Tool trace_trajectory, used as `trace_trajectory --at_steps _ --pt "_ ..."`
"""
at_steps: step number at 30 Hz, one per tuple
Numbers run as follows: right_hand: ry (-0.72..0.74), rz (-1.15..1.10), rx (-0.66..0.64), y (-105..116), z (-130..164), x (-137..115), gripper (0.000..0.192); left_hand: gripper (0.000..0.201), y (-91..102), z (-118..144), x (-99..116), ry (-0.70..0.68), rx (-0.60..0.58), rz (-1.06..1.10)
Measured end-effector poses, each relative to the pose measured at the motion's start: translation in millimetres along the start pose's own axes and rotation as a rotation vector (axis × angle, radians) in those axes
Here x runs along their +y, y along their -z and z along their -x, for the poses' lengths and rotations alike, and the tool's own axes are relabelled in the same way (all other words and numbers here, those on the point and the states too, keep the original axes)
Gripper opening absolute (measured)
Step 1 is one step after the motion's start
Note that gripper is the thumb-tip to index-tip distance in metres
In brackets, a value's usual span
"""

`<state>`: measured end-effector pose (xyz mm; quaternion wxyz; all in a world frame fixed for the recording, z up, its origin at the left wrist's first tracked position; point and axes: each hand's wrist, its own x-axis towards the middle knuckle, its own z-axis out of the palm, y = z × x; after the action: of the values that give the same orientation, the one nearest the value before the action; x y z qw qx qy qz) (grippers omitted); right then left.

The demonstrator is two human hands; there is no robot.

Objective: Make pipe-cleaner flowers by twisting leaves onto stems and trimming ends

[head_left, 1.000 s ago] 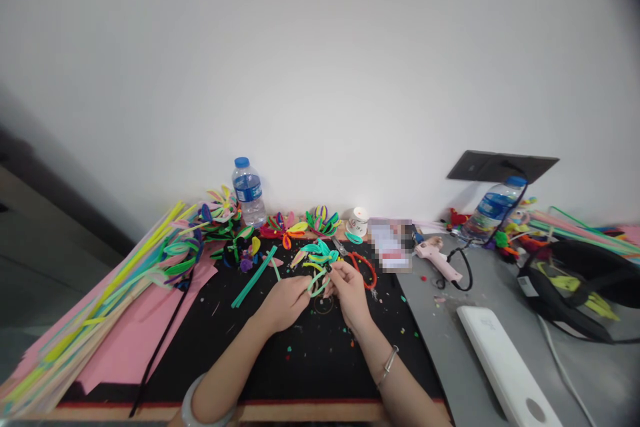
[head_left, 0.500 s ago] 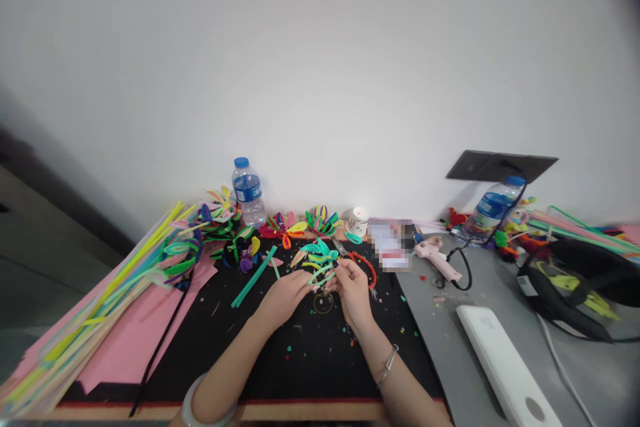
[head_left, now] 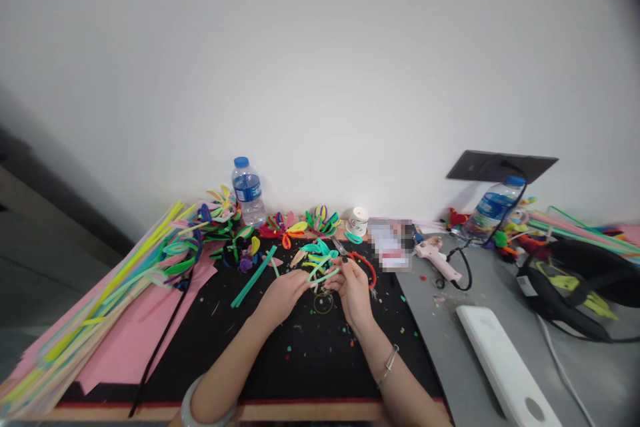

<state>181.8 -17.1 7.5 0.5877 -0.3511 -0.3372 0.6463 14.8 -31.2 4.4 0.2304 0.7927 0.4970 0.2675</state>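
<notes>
A light green pipe cleaner (head_left: 324, 277) is bent into a narrow loop between my two hands, above the black mat (head_left: 300, 367). My left hand (head_left: 284, 295) pinches its left end. At its right end, the fingertips of my right hand (head_left: 353, 285) are closed on it. Just behind the loop lie teal and yellow pipe-cleaner petals (head_left: 320, 248). A metal scissor blade (head_left: 340, 247) shows beyond my right hand, beside a red-orange curved piece (head_left: 370, 268). Left of my left hand rest straight teal pipe cleaners (head_left: 254, 277).
Pipe-cleaner flowers (head_left: 284, 228), a water bottle (head_left: 248, 193) and a white paper cup (head_left: 357, 220) line the wall. Long pipe cleaners (head_left: 100, 307) lie on pink sheets (head_left: 135, 333) at left. At right are a pink glue gun (head_left: 437, 260), a white power bank (head_left: 505, 360) and a black headset-like item (head_left: 575, 293).
The green loop now shows more of its length between my hands, its two strands spread apart. My right fingers have shifted slightly; my left hand is nearly still.
</notes>
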Motion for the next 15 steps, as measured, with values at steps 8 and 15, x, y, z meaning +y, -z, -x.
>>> trace_trajectory --at_steps 8,15 --pt "0.037 0.051 0.008 -0.3 -0.9 1.0 0.019 0.029 0.6 0.3 0.6 -0.012 0.006 -0.01" --pt "0.027 0.093 0.0 1.0 -2.7 7.6 0.022 0.028 0.7 0.3 0.6 -0.035 0.033 -0.017"
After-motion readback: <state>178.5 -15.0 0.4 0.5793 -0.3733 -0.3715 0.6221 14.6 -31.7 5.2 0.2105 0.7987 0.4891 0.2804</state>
